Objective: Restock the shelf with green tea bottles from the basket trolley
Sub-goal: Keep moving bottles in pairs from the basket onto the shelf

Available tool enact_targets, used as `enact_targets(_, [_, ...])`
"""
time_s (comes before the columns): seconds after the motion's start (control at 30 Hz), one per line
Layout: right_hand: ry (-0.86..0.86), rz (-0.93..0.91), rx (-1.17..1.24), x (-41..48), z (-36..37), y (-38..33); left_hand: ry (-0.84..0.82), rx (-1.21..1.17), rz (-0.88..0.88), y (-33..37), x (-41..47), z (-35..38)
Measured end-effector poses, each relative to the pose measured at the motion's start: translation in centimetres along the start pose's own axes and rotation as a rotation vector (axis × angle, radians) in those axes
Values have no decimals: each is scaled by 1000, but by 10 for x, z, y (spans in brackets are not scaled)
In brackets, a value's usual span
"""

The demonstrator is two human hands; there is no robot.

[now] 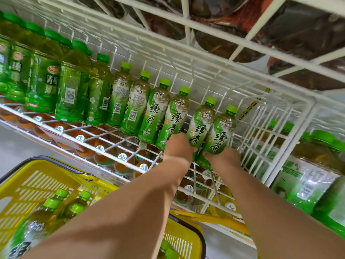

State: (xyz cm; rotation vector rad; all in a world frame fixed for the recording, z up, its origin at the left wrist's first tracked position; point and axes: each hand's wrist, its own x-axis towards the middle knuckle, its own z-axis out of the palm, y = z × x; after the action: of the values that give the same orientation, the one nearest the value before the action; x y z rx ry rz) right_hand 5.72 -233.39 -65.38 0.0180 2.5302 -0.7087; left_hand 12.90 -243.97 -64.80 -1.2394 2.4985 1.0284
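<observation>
My left hand [178,148] grips the bottom of a green tea bottle [200,126] with a light green cap. Right beside it, my right hand [223,157] grips the base of a second green tea bottle [221,133]. Both bottles stand tilted over the front of the white wire shelf [119,142], at the right end of a row of the same bottles [149,111]. At the lower left is the yellow basket trolley [37,178], holding several more green tea bottles [56,202].
Bigger green bottles [44,81] fill the shelf's left part. A wire divider [268,144] stands just right of my hands, with large green bottles [308,184] beyond it. Orange drink bottles [122,159] sit on the shelf below. A wire shelf [233,36] hangs overhead.
</observation>
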Motion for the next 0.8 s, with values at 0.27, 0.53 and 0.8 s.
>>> enact_targets(0.27, [-15,-19,-37,-10,-3,-1,-31,38,51,-5,-1,-7])
enact_targets(0.53, [-23,-124,-172,-36,-19,-3,-79,335,133,-12,-28,-42])
enact_targets(0.8, [-53,-289,-323,-68,-35,-3,-21,562,281,-20,-60,-73])
